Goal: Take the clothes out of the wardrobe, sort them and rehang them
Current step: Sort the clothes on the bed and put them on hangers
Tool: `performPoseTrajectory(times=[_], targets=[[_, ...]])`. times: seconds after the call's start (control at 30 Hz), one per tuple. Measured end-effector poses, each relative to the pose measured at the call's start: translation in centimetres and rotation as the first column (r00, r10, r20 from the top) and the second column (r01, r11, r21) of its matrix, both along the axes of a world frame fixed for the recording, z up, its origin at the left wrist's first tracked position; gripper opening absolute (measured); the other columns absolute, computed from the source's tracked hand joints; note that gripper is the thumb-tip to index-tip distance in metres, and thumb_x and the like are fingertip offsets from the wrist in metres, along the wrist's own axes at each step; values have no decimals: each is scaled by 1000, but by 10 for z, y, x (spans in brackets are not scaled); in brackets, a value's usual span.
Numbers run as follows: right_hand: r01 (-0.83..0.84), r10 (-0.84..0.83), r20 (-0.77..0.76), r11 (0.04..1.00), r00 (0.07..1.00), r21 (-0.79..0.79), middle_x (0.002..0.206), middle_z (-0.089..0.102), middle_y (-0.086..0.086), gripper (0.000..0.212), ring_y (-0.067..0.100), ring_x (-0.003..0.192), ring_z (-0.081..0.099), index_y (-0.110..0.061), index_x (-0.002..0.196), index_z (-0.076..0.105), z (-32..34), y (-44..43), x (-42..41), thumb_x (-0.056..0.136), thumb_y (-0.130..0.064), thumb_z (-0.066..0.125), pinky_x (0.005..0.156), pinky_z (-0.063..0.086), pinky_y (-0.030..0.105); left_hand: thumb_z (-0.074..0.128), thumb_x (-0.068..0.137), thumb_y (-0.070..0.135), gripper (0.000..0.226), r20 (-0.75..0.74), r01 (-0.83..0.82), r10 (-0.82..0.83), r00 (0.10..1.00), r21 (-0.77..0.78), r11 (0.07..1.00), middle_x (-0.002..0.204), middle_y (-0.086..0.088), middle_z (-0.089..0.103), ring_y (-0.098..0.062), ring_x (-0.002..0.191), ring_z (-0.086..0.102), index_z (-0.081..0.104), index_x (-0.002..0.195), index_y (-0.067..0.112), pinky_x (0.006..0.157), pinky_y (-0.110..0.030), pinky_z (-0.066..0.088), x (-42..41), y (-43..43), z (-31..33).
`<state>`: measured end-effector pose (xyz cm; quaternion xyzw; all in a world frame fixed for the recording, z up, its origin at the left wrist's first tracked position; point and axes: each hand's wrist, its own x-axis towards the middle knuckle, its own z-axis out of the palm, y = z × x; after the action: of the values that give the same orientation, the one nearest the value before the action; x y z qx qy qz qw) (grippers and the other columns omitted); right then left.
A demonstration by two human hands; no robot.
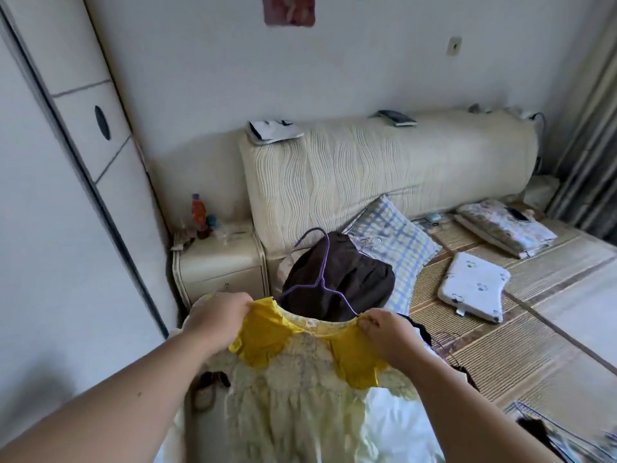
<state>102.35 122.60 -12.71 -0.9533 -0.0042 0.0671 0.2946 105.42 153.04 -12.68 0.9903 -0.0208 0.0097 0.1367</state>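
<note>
While one pale yellow floral dress with mustard ruffled sleeves [300,396] hangs at 6 o'clock, hem cut off, curled fingers pinch its shoulders: left hand [217,322] at 9, right hand [387,332] at 3. One purple wire hanger [323,282], ends hidden, rises at 12.

Both forearms forward, left hand [217,317] and right hand [387,332] level, fingers [367,325] in a pinch on the dress [300,396].

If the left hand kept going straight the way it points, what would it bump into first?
Probably the purple hanger sticking out of the yellow dress the left hand grips, then the dark brown garment behind; depth is unclear.
</note>
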Motion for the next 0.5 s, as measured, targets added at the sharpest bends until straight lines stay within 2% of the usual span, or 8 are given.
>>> performPoseTrajectory(times=[0.07,0.2,0.4,0.5], targets=[[47,-47,-4,999,999,-2,66,47,-12,31,13,68,47,-32,64,43,-1,1,27,94,-29,49,50,28,23,41,97,32,21,-17,43,-43,999,-13,999,109,4,67,-23,102,60,59,108,36,86,-36,46,36,-2,-4],[147,-146,-30,989,989,15,69,52,-6,26,18,70,49,-31,67,47,-13,-8,82,93,-29,51,57,30,27,41,97,32,21,-20,101,-102,995,-28,994,112,3,65,-26,103,59,59,107,36,88,-39,46,108,-15,-16],[261,-256,-71,963,964,72,73,55,-6,15,7,62,48,-24,83,56,-50,-24,183,94,-32,51,49,32,19,38,98,34,25,23,174,-177,984,82,981,116,6,64,-23,109,58,58,112,37,87,-36,37,237,-46,-22],[286,-279,-113,957,954,55,70,53,-7,15,11,65,49,-24,82,56,-55,-38,240,94,-31,51,50,34,20,36,99,34,25,-46,205,-201,978,96,974,119,6,63,-22,110,57,57,113,36,88,-36,35,296,-66,-24]])
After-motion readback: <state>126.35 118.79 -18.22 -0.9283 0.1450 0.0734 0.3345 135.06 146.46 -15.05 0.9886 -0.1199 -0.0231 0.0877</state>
